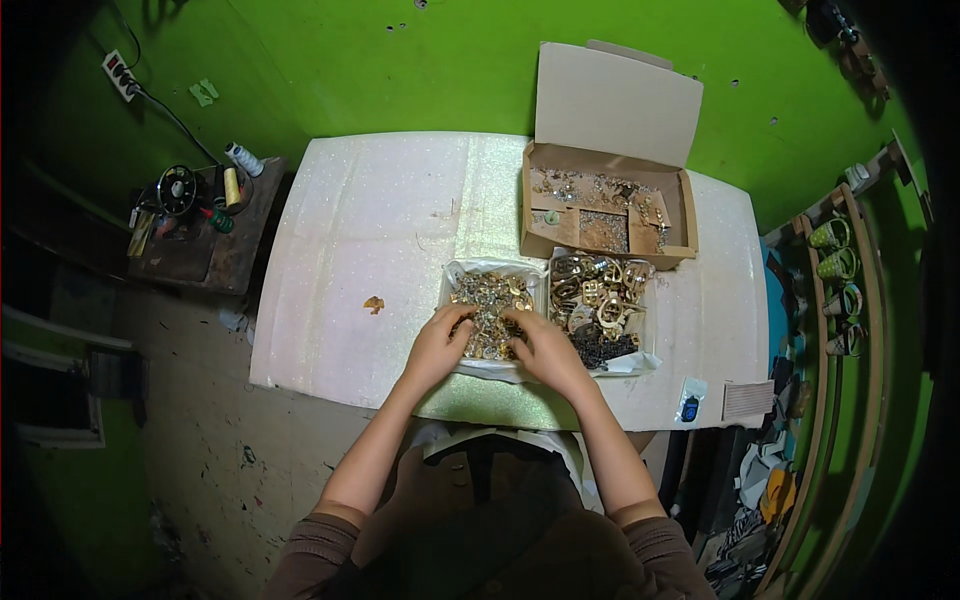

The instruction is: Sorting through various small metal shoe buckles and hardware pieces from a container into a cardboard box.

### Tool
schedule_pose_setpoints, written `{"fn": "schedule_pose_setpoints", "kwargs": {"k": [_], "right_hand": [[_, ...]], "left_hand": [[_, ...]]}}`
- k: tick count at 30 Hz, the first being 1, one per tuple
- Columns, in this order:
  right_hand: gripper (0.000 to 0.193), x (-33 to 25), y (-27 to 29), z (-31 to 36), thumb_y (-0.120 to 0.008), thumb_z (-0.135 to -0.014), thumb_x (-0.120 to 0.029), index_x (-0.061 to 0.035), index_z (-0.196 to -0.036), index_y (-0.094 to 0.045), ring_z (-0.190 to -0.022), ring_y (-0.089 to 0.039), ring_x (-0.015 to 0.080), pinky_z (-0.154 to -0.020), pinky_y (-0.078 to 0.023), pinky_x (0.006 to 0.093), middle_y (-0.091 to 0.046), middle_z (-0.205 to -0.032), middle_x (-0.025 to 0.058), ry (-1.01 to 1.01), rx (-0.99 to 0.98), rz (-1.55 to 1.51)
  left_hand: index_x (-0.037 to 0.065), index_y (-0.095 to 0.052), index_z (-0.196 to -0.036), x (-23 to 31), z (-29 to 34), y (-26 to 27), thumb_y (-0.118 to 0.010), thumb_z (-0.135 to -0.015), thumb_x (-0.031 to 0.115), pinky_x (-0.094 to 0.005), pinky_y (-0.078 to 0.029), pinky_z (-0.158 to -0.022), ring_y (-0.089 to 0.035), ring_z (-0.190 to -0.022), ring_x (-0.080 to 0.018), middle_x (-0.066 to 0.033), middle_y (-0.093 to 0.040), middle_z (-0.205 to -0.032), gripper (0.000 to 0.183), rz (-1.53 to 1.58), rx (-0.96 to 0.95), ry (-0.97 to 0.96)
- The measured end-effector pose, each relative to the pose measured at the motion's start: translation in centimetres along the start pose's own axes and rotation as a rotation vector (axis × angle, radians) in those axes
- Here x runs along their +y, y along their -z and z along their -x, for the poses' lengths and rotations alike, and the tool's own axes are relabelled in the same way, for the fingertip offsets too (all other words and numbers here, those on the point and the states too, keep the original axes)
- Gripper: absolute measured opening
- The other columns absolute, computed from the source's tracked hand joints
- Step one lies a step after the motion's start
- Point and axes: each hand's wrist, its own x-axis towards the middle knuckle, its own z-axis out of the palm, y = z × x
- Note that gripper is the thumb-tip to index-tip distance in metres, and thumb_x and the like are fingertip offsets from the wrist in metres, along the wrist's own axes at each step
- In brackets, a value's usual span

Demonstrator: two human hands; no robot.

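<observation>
Left hand: the left bare hand (438,345) rests loosely curled at the left side of the nearer-left tray, thumb apart from the fingers; I cannot tell whether it pinches anything.
Right hand: the right bare hand (548,350) reaches over that tray's right side, fingers bent, thumb spread; any grip is likewise unclear.
Small pieces: gold and silver-coloured shiny trinkets (490,297) lie heaped between and just beyond the fingertips, inside a shallow tray lined with white plastic (490,371).
Handling: probably light, hard and slippery singly, apt to snag; best pinched by an edge between thumb and forefinger.
Buckle tray: just right of the right hand, large gold-coloured metal buckles (610,312) and black chain-like pieces (603,350), likely stiff and heavier.
Cardboard box: beyond the right hand, a brown compartmented box (567,243), lid raised, holding tiny glinting bits.
Desk: a pale, glittery-covered desk (350,215) beneath everything.
</observation>
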Motion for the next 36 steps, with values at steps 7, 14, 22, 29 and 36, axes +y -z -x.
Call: {"fn": "schedule_pose_setpoints", "kwargs": {"k": [7,14,22,29,36], "right_hand": [[0.008,1.3,-3.6,3.8,-0.054,-0.066,-0.007,-0.0037,-0.073,-0.054,-0.076,-0.057,0.0231,-0.068,-0.047,0.0337,-0.056,-0.078,0.0102,0.267,-0.008,0.617],[0.005,-2.2,-2.9,2.5,-0.054,-0.066,-0.011,-0.0070,-0.068,-0.052,-0.068,-0.056,0.0209,-0.061,-0.047,0.0323,-0.054,-0.070,0.0058,0.230,0.032,0.590],[0.008,-1.6,-5.4,3.2,-0.054,-0.065,-0.009,-0.0069,-0.072,-0.055,-0.069,-0.056,0.0206,-0.059,-0.046,0.0319,-0.056,-0.073,0.0053,0.131,0.038,0.599],[0.011,-1.8,-5.1,3.5,-0.056,-0.071,-0.011,-0.0064,-0.080,-0.060,-0.077,-0.058,0.0246,-0.066,-0.048,0.0332,-0.061,-0.086,0.0074,0.003,0.048,0.405],[0.043,-0.4,-3.6,-2.7,-0.055,-0.071,-0.001,-0.0062,-0.113,-0.049,-0.104,-0.050,0.0280,-0.081,-0.047,0.0354,-0.049,-0.117,0.0118,-0.088,0.290,0.500]], "left_hand": [[0.009,-0.060,-0.090,-1.6,2.5,2.0,-0.059,-0.078,0.021,-0.0492,-0.032,-0.096,-0.054,-0.099,-0.0252,-0.0070,-0.059,-0.090,0.017,-0.618,-0.189,-0.555],[0.007,-0.058,-0.075,-1.7,2.0,4.4,-0.053,-0.073,0.007,-0.0601,-0.022,-0.099,-0.051,-0.105,-0.0264,-0.0066,-0.055,-0.076,0.006,-0.596,-0.043,-0.607],[0.006,-0.058,-0.071,-4.5,1.8,4.2,-0.052,-0.073,0.006,-0.0626,-0.019,-0.099,-0.049,-0.111,-0.0268,-0.0068,-0.055,-0.074,0.006,-0.592,-0.136,-0.670],[0.008,-0.062,-0.082,-3.5,0.3,5.3,-0.060,-0.076,0.033,-0.0669,-0.010,-0.097,-0.039,-0.119,-0.0340,-0.0056,-0.059,-0.085,0.025,-0.560,-0.216,-0.644],[0.006,-0.059,-0.105,-4.8,-6.5,4.3,-0.060,-0.077,0.029,-0.0653,0.000,-0.099,-0.028,-0.125,-0.0369,-0.0106,-0.055,-0.107,0.037,-0.689,0.029,-0.426]]}}
